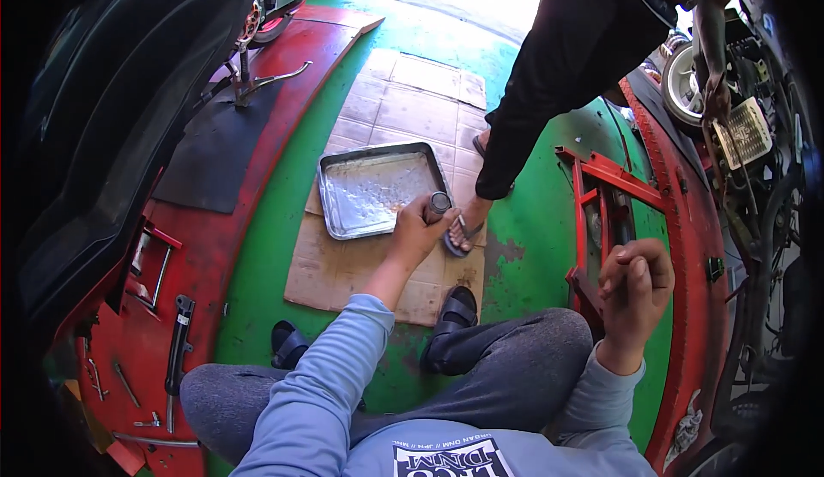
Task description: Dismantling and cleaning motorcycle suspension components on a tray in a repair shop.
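My left hand [412,238] is closed around a dark cylindrical part [439,203] with a round greyish end facing up. It is held over the near right corner of a shallow metal tray [332,187]. Wet-looking residue covers the tray's bottom, and the tray rests on flattened cardboard [343,275]. My right hand [639,292] is raised at the right, above my knee and near a red metal frame [631,177]. Its fingers are curled in, and whatever they may hold is hidden.
A person in dark trousers [558,57] stands beside the tray, one sandalled foot near its corner. That person's hand [717,99] is at a pale grille-like part [745,132]. Red platforms flank me; the left one holds a shock absorber [178,344] and several tools. Motorcycles stand both sides.
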{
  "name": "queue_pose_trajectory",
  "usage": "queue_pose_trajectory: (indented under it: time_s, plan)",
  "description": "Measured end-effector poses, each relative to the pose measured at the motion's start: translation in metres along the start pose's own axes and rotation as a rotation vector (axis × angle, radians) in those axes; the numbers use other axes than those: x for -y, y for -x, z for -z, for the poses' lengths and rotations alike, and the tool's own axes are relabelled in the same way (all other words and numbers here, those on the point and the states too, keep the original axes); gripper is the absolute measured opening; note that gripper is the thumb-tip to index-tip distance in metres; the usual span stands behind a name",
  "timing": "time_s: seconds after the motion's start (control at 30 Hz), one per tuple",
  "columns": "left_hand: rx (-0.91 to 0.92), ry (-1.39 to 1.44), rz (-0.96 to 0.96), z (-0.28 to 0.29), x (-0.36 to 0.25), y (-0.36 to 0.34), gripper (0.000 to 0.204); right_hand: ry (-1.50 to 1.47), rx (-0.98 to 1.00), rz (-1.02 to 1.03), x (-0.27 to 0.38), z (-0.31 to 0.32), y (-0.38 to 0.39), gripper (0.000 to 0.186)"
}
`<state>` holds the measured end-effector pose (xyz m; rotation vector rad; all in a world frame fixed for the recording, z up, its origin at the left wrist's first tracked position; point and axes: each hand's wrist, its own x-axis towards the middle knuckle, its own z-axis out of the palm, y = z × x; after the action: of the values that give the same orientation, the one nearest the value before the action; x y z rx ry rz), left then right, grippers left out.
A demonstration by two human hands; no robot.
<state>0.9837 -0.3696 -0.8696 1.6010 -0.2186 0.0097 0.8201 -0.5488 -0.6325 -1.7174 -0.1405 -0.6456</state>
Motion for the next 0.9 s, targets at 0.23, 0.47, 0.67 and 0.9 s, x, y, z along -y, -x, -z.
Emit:
queue_pose_trajectory:
  time_s: [0.23,0.47,0.67,0.9]
  plan:
    - [0.006,-0.023,-0.048,0.003,-0.006,0.008,0.020,0.233,0.391,0.082,0.029,-0.058,-0.024,0.016]
    - [-0.037,0.061,-0.096,0.003,-0.017,0.009,0.031,0.298,0.572,-0.232,-0.019,-0.065,-0.026,0.014]
    - [-0.038,0.066,-0.091,-0.005,-0.010,0.003,0.032,0.313,0.566,-0.252,-0.031,-0.056,-0.029,0.011]
    - [-0.040,0.119,-0.080,-0.002,0.015,-0.004,0.032,0.410,0.459,-0.123,-0.032,-0.033,-0.032,0.015]
